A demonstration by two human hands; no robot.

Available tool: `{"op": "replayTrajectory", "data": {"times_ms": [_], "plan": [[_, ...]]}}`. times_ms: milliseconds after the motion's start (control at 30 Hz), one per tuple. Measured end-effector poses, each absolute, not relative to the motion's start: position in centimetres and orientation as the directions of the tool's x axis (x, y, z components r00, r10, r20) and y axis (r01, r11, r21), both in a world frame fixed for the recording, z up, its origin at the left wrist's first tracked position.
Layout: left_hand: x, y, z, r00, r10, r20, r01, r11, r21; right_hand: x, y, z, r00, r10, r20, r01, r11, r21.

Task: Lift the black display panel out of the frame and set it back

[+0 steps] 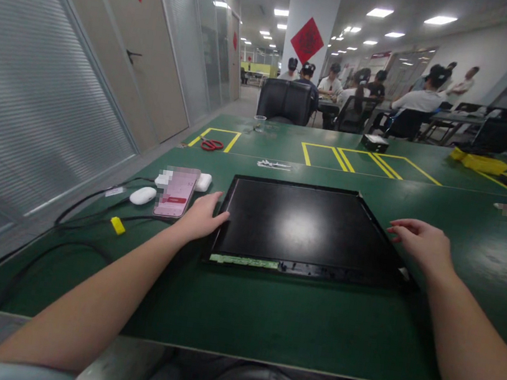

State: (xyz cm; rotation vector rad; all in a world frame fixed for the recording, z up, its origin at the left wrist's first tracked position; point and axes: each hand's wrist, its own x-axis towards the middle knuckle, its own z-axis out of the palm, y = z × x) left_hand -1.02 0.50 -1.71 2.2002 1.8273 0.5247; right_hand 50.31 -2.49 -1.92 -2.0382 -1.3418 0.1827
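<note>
A flat black screen panel (305, 222) lies face up on the green table in front of me. Its dark frame has a pale green strip (243, 261) along the near left edge. My left hand (202, 215) is at the panel's left side, fingers stretched forward and apart, with the thumb tip at the frame. Off the right edge, my right hand (423, 242) hovers with loosely bent fingers pointing at the panel and nothing visible in them. Close to my left hand lies a phone (178, 192) with a lit pink screen.
Left of the phone are a white mouse (142, 195), a yellow tag (117, 225) and black cables (80, 246). Red-handled scissors (212, 144), a clear cup (259, 123) and a small black box (374, 143) stand farther back. People sit at tables beyond an office chair (285, 101).
</note>
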Motion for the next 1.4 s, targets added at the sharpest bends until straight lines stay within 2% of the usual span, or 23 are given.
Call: {"op": "replayTrajectory", "data": {"times_ms": [100,200,467,800,967,1033,1100,1200,1300,1400], "plan": [[-1.0,0.5,-1.7,0.213,0.975,0.062,0.938,-0.222,0.268,50.3,-2.4,-1.5,0.497,0.847,0.186,0.78,-0.343,-0.524],[-1.2,0.6,-2.0,0.269,0.962,0.047,0.94,-0.273,0.205,50.2,-2.2,-1.5,0.47,0.871,0.143,0.788,-0.341,-0.512],[-1.5,1.1,-2.7,0.286,0.956,0.07,0.935,-0.294,0.197,50.6,-1.2,-2.9,0.414,0.909,0.053,0.817,-0.345,-0.462],[-1.7,1.9,-3.3,0.288,0.951,0.111,0.906,-0.308,0.289,50.5,-1.1,-3.3,0.417,0.909,0.0,0.779,-0.357,-0.515],[-1.2,1.3,-1.9,0.228,0.966,0.118,0.86,-0.257,0.44,51.0,-0.8,-3.8,0.4,0.916,-0.006,0.775,-0.342,-0.532],[-0.7,0.7,-1.0,0.155,0.983,0.097,0.804,-0.182,0.566,51.2,-0.7,-4.0,0.399,0.917,-0.011,0.774,-0.343,-0.533],[-0.1,0.0,-0.1,0.044,0.997,0.064,0.675,-0.077,0.734,51.3,-0.7,-4.1,0.401,0.916,0.008,0.78,-0.337,-0.527],[1.0,-0.9,0.9,-0.105,0.989,-0.103,0.322,0.132,0.938,51.3,-0.6,-4.1,0.399,0.916,0.033,0.789,-0.325,-0.521],[1.9,-1.4,1.5,-0.17,0.951,-0.257,0.024,0.265,0.964,51.1,-0.7,-4.1,0.401,0.916,0.032,0.787,-0.326,-0.524],[2.4,-1.5,1.8,-0.19,0.926,-0.325,-0.122,0.306,0.944,50.9,-0.8,-4.0,0.414,0.91,0.018,0.777,-0.343,-0.528]]}}
